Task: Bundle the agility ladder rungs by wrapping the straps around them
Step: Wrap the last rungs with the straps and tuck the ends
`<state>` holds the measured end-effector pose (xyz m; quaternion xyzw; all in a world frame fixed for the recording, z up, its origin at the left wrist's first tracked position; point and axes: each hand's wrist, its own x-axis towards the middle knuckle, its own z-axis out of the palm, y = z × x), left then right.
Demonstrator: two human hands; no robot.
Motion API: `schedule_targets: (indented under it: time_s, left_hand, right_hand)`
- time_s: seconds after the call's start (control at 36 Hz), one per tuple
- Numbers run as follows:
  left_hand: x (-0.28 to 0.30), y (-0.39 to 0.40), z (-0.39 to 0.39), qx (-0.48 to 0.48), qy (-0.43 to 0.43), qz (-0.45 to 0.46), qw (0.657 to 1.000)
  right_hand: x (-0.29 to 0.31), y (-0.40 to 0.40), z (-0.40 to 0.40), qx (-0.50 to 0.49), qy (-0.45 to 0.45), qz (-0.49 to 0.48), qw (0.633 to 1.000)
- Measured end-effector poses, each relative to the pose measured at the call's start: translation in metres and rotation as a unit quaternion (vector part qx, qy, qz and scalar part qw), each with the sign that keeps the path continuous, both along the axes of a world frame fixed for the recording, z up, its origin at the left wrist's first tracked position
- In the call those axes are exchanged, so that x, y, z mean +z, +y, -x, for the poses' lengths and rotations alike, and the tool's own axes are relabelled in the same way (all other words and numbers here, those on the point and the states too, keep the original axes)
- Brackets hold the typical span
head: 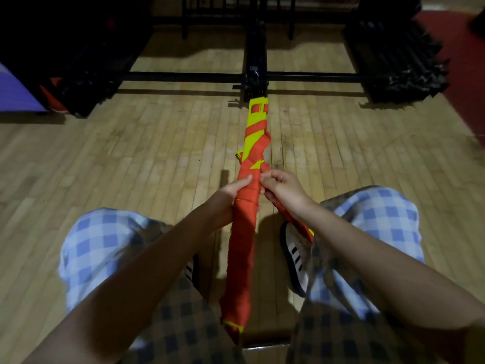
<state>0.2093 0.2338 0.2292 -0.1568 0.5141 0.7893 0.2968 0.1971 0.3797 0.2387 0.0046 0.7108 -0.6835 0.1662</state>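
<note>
A long bundle of yellow agility ladder rungs (256, 119) points away from me over the wooden floor, its near half wound in orange strap (242, 245). My left hand (233, 191) grips the wrapped bundle from the left at its middle. My right hand (282, 190) pinches a loose length of the orange strap right beside the bundle; that strap trails down past my right wrist toward my shoe. The far end of the bundle shows yellow with diagonal orange turns.
I sit with both knees in blue checked trousers either side of the bundle, a white striped shoe (295, 258) under the right one. A black metal rack base (256, 74) crosses the floor ahead. Dark stacked gear (401, 61) stands at the right, more at the left.
</note>
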Motion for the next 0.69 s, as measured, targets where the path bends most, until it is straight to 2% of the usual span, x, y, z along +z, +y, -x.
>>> schedule_targets:
  time_s: [0.19,0.28,0.39,0.53,0.69]
  left_hand:
    - [0.000,0.008,0.005,0.048,-0.016,-0.008,0.999]
    - [0.000,0.008,0.009,0.050,-0.028,0.024,0.998]
    - [0.007,0.012,0.012,0.036,-0.036,-0.011,0.999]
    - [0.001,0.012,0.010,0.053,-0.018,-0.021,0.998]
    - [-0.001,0.014,0.003,0.011,0.017,0.016,1.000]
  right_hand:
    - [-0.001,0.002,0.003,-0.068,0.063,-0.007,0.996]
    - [-0.002,0.003,0.005,-0.059,0.071,-0.009,0.996]
    - [0.000,0.002,0.003,-0.024,0.051,0.034,0.998]
    - [0.000,0.003,0.002,0.011,0.100,-0.033,0.994]
    - [-0.009,0.006,0.007,-0.046,0.099,-0.059,0.992]
